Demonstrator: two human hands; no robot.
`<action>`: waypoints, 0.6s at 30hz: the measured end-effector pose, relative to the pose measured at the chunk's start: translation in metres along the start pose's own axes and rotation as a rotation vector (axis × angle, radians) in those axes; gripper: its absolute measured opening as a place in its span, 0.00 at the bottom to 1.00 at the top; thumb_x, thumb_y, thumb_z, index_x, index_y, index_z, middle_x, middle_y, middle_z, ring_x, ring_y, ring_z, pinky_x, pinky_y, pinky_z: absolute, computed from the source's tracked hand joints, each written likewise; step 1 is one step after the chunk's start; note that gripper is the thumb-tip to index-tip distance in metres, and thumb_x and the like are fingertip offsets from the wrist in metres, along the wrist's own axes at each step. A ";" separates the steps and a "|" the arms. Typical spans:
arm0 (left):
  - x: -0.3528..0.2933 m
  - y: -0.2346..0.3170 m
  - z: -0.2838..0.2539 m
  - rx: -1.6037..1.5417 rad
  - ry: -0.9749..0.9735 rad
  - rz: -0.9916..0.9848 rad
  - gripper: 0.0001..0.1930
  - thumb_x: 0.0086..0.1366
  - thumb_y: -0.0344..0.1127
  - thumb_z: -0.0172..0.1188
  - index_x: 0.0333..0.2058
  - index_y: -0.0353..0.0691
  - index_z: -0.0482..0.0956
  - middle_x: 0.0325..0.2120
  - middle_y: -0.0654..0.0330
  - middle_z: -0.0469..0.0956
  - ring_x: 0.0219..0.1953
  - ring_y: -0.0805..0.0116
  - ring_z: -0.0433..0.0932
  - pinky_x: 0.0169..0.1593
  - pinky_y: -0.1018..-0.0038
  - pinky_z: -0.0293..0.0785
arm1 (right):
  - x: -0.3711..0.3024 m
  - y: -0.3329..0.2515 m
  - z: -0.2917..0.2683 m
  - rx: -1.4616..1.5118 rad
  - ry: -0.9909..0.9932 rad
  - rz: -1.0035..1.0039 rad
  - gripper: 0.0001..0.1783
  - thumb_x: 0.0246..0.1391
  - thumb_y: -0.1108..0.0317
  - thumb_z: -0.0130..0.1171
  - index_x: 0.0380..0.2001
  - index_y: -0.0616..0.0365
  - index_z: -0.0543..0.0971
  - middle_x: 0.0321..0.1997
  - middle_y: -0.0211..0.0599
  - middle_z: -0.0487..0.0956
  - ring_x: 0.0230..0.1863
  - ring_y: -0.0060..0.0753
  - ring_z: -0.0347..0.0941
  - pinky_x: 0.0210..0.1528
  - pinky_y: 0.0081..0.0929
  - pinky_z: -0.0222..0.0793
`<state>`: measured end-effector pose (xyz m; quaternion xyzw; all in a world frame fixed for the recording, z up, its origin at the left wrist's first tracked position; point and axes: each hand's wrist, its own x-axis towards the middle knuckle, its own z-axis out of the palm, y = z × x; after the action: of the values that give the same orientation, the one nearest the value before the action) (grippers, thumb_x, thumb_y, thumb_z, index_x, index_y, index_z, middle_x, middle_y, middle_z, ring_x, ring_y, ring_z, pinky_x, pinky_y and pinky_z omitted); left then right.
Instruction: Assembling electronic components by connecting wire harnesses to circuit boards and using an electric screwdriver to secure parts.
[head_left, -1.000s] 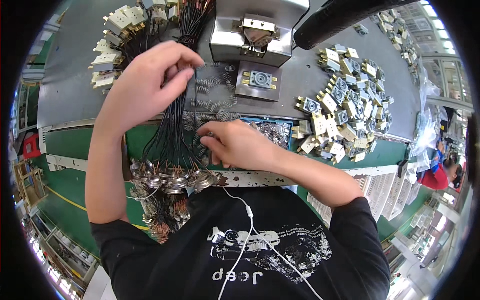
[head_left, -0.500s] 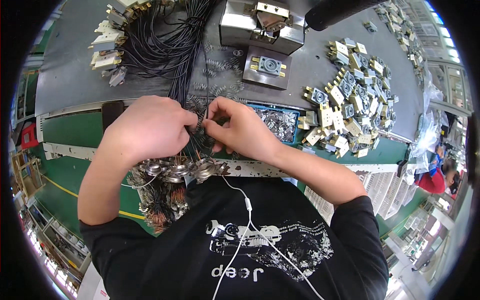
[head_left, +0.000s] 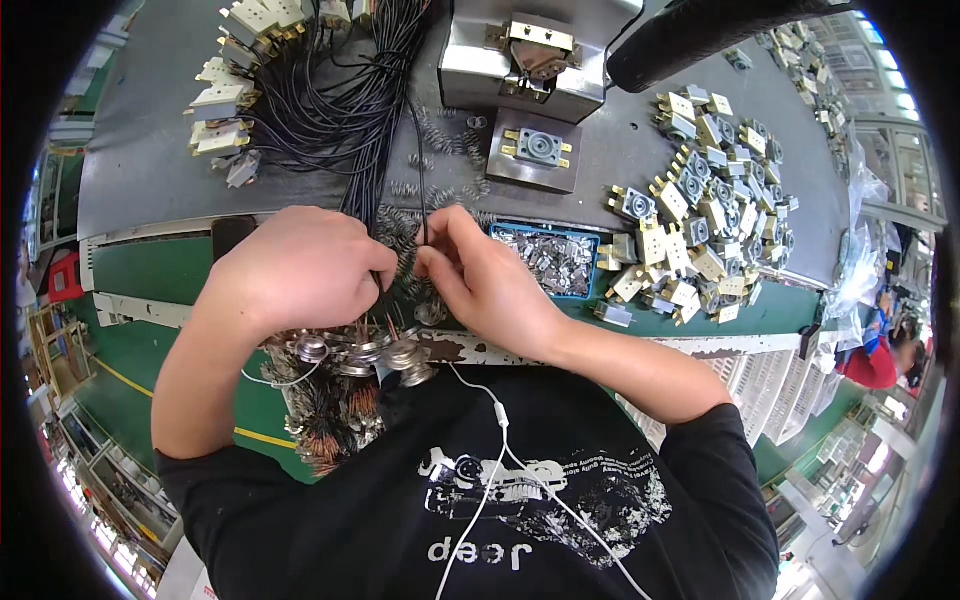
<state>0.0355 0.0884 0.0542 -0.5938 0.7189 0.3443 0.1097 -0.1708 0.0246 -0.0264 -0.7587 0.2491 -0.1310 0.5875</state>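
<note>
Black wire [head_left: 421, 172] runs lengthwise near-to-far, right grip [head_left: 493, 285] pinching it, left grip [head_left: 303, 268] unclear.

The surface [head_left: 140, 160] looks like smooth grey metal with a dull sheen. The heavy block [head_left: 475, 75] is polished and reflective, the plate [head_left: 510, 172] before it a darker, satin metal. Faintly glossy black plastic seems to coat the wires [head_left: 370, 150]; the springs [head_left: 440, 132] are bare metal. Housings [head_left: 653, 245] look like matt cream and grey plastic — their tabs [head_left: 511, 150] shiny, brass-coloured metal. The tray [head_left: 597, 264] is smooth blue plastic, the shirt [head_left: 330, 520] matt black cloth — its print [head_left: 500, 490] cracked.
</note>
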 end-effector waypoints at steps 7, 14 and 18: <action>0.004 0.013 0.010 0.048 -0.030 -0.082 0.14 0.55 0.33 0.56 0.39 0.47 0.85 0.24 0.52 0.82 0.32 0.48 0.82 0.39 0.51 0.77 | 0.006 -0.004 -0.007 0.062 -0.074 0.015 0.08 0.71 0.74 0.50 0.49 0.63 0.66 0.33 0.41 0.80 0.35 0.32 0.81 0.41 0.30 0.76; 0.005 0.000 -0.001 -0.038 -0.092 -0.037 0.14 0.53 0.33 0.56 0.39 0.49 0.84 0.22 0.51 0.81 0.31 0.47 0.82 0.39 0.51 0.77 | 0.007 -0.001 0.001 0.053 -0.070 0.021 0.09 0.72 0.72 0.51 0.51 0.63 0.68 0.34 0.40 0.80 0.31 0.27 0.79 0.37 0.28 0.75; 0.004 -0.001 -0.003 -0.055 -0.096 -0.029 0.14 0.53 0.33 0.56 0.38 0.49 0.84 0.23 0.51 0.80 0.32 0.48 0.82 0.39 0.51 0.76 | 0.005 -0.020 -0.018 0.141 -0.075 0.075 0.12 0.72 0.69 0.51 0.54 0.61 0.70 0.32 0.35 0.79 0.28 0.24 0.77 0.34 0.25 0.74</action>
<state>0.0362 0.0838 0.0537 -0.5897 0.6944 0.3905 0.1324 -0.1710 0.0113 -0.0031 -0.7100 0.2454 -0.0973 0.6528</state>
